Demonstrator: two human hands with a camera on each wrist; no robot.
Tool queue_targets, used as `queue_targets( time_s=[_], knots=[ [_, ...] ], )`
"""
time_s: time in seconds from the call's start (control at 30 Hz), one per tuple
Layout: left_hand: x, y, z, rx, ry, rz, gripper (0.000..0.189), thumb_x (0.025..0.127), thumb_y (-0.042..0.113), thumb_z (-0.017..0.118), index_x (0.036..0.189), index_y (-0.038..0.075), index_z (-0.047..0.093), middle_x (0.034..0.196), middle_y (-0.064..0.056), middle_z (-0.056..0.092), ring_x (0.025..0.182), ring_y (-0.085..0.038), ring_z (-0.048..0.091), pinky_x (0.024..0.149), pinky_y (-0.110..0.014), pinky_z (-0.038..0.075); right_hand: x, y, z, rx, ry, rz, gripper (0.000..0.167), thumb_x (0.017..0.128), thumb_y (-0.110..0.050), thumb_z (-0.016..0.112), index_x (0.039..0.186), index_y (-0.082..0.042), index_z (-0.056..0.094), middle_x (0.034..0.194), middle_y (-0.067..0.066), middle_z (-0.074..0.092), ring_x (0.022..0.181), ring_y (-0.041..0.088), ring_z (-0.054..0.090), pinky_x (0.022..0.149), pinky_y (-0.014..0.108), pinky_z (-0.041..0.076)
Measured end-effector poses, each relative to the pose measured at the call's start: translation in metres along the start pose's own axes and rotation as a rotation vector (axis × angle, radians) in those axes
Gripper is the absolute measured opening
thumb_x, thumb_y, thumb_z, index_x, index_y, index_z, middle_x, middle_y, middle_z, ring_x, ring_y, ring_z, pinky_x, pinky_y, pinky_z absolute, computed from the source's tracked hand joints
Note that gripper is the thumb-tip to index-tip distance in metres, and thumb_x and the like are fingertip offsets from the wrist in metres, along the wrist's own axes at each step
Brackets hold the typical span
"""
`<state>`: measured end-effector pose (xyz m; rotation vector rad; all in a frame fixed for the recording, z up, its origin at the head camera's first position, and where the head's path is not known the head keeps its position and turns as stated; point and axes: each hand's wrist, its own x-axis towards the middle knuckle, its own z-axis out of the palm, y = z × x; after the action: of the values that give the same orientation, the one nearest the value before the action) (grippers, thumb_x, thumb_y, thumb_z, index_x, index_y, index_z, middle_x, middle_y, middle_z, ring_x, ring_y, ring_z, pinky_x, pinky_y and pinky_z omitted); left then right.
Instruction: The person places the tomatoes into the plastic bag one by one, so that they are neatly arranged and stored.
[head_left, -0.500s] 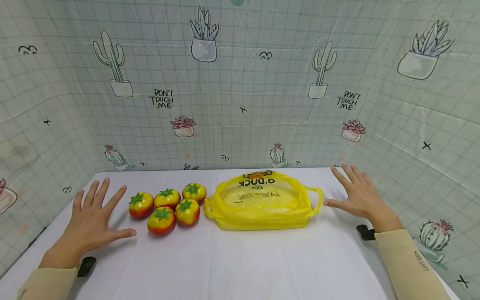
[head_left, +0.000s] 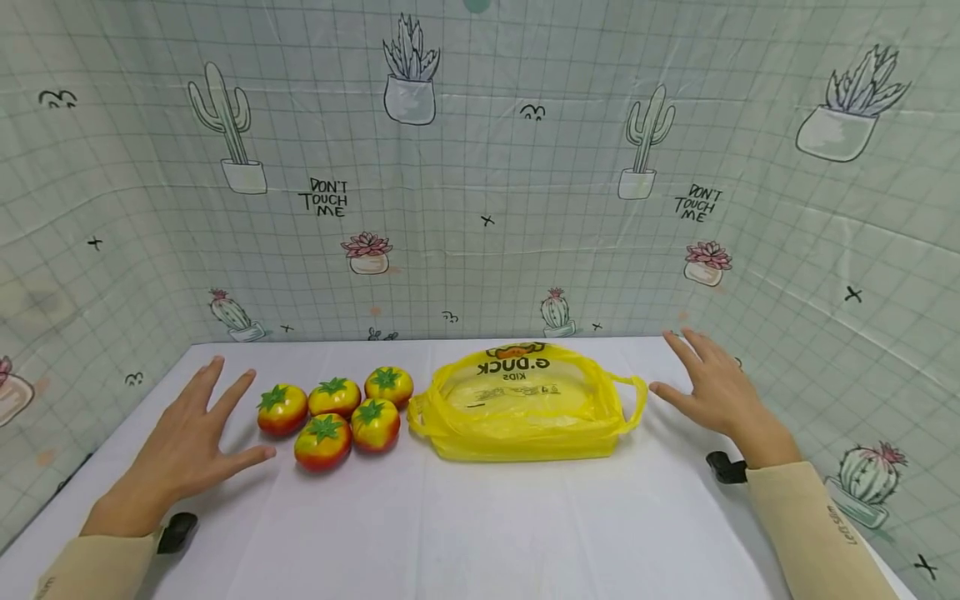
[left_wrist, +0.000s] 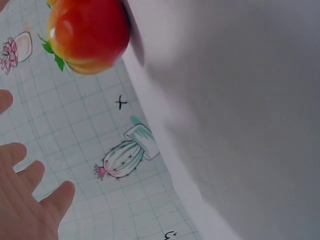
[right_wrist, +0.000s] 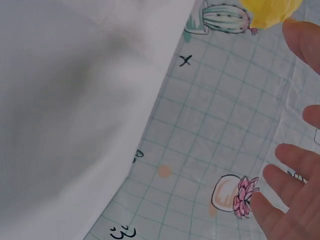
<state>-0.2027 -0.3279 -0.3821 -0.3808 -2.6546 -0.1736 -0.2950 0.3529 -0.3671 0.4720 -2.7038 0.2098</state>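
Note:
Several red-and-yellow tomatoes (head_left: 322,446) with green leaf tops sit clustered left of the middle on the white table. Beside them lies a yellow plastic bag (head_left: 525,429), its mouth facing up and a loop handle at each end. My left hand (head_left: 176,454) hovers left of the tomatoes, fingers straight and thumb spread, holding nothing. In the left wrist view a single tomato (left_wrist: 90,35) shows beyond the fingertips. Past the bag's right handle (head_left: 639,404), my right hand (head_left: 723,400) is held with its fingers extended and nothing in it; the thumb tip appears close to that handle.
A white cloth covers the table (head_left: 480,533). Behind it and along both sides stands a grid-patterned curtain (head_left: 450,183) printed with cacti and words. Black wrist straps (head_left: 177,533) show below both hands, by the beige sleeves (head_left: 813,533).
The fingers of my left hand have drawn closer together. My right hand has shifted and turned slightly, with its fingers less spread. Tomatoes and bag stay in place.

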Motion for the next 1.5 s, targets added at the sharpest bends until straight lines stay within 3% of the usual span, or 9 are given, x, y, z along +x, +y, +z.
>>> queue_targets(
  time_s=[0.43, 0.7, 1.0, 1.33, 1.5],
  knots=[
    [0.007, 0.012, 0.001, -0.061, -0.058, -0.056, 0.108, 0.07, 0.058, 0.075, 0.153, 0.017, 0.019, 0.155, -0.025, 0.006, 0.128, -0.053, 0.025, 0.087, -0.075, 0.029, 0.006, -0.015, -0.001, 0.074, 0.046, 0.017, 0.077, 0.09, -0.051, 0.058, 0.151, -0.014, 0.028, 0.149, 0.022, 0.03, 0.131, 0.046, 0.032, 0.098, 0.067, 0.03],
    [0.011, 0.017, 0.003, -0.115, -0.075, -0.058, 0.105, 0.072, 0.056, 0.075, 0.153, 0.018, 0.02, 0.156, -0.024, 0.005, 0.127, -0.054, 0.026, 0.087, -0.075, 0.03, 0.008, -0.027, 0.007, 0.13, 0.06, -0.034, 0.075, 0.09, -0.048, 0.06, 0.15, -0.016, 0.029, 0.148, 0.021, 0.033, 0.127, 0.046, 0.039, 0.093, 0.065, 0.036],
    [0.013, 0.018, 0.0, -0.189, -0.122, -0.099, 0.104, 0.075, 0.054, 0.074, 0.154, 0.017, 0.017, 0.155, -0.025, 0.003, 0.127, -0.056, 0.024, 0.084, -0.075, 0.032, 0.007, -0.043, 0.007, 0.212, -0.12, -0.002, 0.08, 0.088, -0.059, 0.056, 0.151, -0.021, 0.027, 0.151, 0.015, 0.03, 0.13, 0.043, 0.037, 0.094, 0.065, 0.035],
    [0.022, 0.01, -0.005, -0.471, -0.115, -0.105, 0.089, 0.083, 0.032, 0.074, 0.152, 0.011, 0.021, 0.15, -0.031, 0.015, 0.129, -0.053, 0.021, 0.088, -0.073, 0.032, 0.01, -0.051, 0.011, 0.329, -0.214, -0.028, 0.08, 0.084, -0.059, 0.062, 0.149, -0.024, 0.031, 0.152, 0.011, 0.029, 0.134, 0.037, 0.033, 0.097, 0.065, 0.032],
    [0.026, 0.008, -0.003, -0.571, -0.169, -0.135, 0.085, 0.086, 0.027, 0.07, 0.152, 0.009, 0.02, 0.151, -0.031, 0.011, 0.132, -0.052, 0.017, 0.093, -0.072, 0.029, 0.017, -0.052, 0.012, 0.392, -0.25, -0.04, 0.077, 0.082, -0.056, 0.065, 0.146, -0.022, 0.037, 0.152, 0.011, 0.029, 0.131, 0.038, 0.036, 0.098, 0.064, 0.032]
  ],
)
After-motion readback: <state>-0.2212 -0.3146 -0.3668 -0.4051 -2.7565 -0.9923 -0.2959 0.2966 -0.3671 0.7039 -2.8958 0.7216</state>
